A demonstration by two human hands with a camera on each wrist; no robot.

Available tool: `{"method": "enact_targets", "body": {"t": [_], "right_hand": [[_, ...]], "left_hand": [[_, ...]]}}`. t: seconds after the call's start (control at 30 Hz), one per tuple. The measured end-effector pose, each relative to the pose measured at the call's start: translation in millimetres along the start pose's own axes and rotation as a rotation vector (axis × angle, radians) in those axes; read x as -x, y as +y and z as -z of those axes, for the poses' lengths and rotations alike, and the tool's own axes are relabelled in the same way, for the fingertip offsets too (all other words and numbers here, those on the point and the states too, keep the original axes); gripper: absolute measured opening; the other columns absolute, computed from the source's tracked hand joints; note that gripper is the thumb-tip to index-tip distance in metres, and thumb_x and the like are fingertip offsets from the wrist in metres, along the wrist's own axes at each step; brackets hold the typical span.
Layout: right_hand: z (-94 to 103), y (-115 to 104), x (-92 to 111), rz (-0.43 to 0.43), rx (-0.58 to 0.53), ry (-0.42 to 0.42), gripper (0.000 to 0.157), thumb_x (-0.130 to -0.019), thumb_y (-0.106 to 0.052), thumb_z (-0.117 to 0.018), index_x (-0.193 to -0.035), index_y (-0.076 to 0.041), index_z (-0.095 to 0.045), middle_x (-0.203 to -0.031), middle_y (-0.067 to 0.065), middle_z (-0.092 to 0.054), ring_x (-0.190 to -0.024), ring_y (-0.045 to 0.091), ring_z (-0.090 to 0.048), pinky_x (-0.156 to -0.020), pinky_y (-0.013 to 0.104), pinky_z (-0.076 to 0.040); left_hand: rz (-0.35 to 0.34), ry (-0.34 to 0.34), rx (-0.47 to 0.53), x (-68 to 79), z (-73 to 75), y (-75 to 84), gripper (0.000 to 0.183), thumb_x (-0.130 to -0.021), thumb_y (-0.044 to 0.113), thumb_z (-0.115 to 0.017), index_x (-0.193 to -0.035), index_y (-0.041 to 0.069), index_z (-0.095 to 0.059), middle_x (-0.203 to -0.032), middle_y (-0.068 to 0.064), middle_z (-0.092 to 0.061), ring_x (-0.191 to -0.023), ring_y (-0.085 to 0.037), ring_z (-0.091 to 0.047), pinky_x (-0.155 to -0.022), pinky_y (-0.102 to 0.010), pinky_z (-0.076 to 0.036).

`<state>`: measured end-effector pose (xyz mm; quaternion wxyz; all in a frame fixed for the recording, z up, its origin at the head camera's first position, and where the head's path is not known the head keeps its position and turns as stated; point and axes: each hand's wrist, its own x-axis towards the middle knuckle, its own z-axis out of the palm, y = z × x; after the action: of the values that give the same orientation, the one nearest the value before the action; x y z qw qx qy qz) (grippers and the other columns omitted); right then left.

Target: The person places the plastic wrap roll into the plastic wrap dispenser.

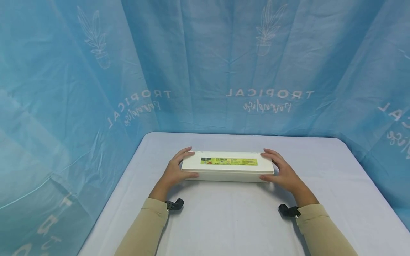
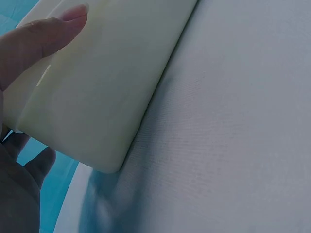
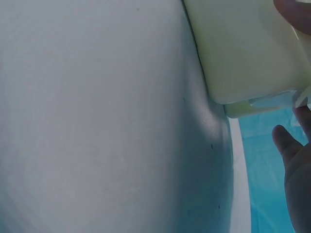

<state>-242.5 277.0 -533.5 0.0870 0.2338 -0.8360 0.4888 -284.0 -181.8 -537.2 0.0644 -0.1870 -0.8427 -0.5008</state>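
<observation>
A long white lidded box (image 1: 229, 176) lies crosswise on the white-covered table, with a yellow-green label (image 1: 229, 161) along its lid. My left hand (image 1: 174, 171) grips the box's left end, thumb on the near side and fingers over the far edge. At the opposite end my right hand (image 1: 284, 173) holds it the same way. In the left wrist view the thumb (image 2: 46, 39) presses near the lid seam of the pale box (image 2: 97, 97). The right wrist view shows the box's corner (image 3: 248, 58) and part of the right hand (image 3: 301, 170).
The white tablecloth (image 1: 230, 220) spreads around the box. Blue printed curtains (image 1: 208, 71) enclose the table at the back and both sides. Each wrist wears a black strap with a small camera (image 1: 175, 204).
</observation>
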Motion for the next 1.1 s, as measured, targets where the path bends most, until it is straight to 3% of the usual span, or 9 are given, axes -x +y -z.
{"method": "enact_targets", "body": {"t": [0.27,0.47,0.57,0.87,1.1], "right_hand": [[2.7,-4.1,1.5,-0.030,0.013,-0.036,0.088,-0.080,-0.014,-0.096,-0.155,-0.013,-0.052,-0.170,0.011,-0.026,-0.155,0.036,-0.021,-0.123,0.037,-0.025],[2.5,-4.5,1.7,-0.042,0.020,-0.044,0.089,-0.079,-0.015,-0.097,-0.155,-0.013,-0.051,-0.171,0.011,-0.024,-0.156,0.036,-0.019,-0.121,0.057,-0.024],[2.6,-5.6,1.8,-0.041,0.015,-0.044,0.092,-0.078,-0.014,-0.097,-0.157,-0.011,-0.050,-0.172,0.009,-0.023,-0.156,0.037,-0.019,-0.120,0.062,-0.024],[4.9,-6.8,3.6,-0.031,0.023,-0.027,0.100,-0.076,-0.015,-0.099,-0.160,-0.017,-0.045,-0.172,0.007,-0.022,-0.157,0.035,-0.018,-0.118,0.066,-0.026],[5.7,-9.0,4.4,-0.037,0.042,-0.023,0.101,-0.076,-0.017,-0.099,-0.161,-0.016,-0.044,-0.172,0.006,-0.022,-0.157,0.035,-0.018,-0.118,0.066,-0.026]], "left_hand": [[-0.007,-0.050,-0.029,-3.4,2.3,3.3,0.100,-0.062,0.037,-0.105,-0.150,0.027,-0.060,-0.167,0.007,-0.037,-0.154,-0.025,-0.027,-0.119,-0.066,-0.024],[0.014,-0.055,-0.039,-3.1,2.6,4.5,0.103,-0.060,0.035,-0.106,-0.151,0.028,-0.059,-0.167,0.012,-0.034,-0.155,-0.025,-0.026,-0.119,-0.066,-0.023],[0.016,-0.054,-0.031,-2.9,2.3,5.0,0.103,-0.060,0.032,-0.107,-0.152,0.028,-0.059,-0.167,0.014,-0.032,-0.155,-0.024,-0.026,-0.119,-0.066,-0.022],[0.004,-0.043,-0.045,-2.6,6.1,10.1,0.103,-0.061,0.035,-0.106,-0.152,0.027,-0.059,-0.168,0.017,-0.027,-0.156,-0.022,-0.022,-0.119,-0.067,-0.023],[-0.001,-0.039,-0.053,-3.5,8.6,10.6,0.102,-0.061,0.037,-0.106,-0.151,0.029,-0.059,-0.168,0.016,-0.029,-0.156,-0.023,-0.023,-0.118,-0.067,-0.025]]}}
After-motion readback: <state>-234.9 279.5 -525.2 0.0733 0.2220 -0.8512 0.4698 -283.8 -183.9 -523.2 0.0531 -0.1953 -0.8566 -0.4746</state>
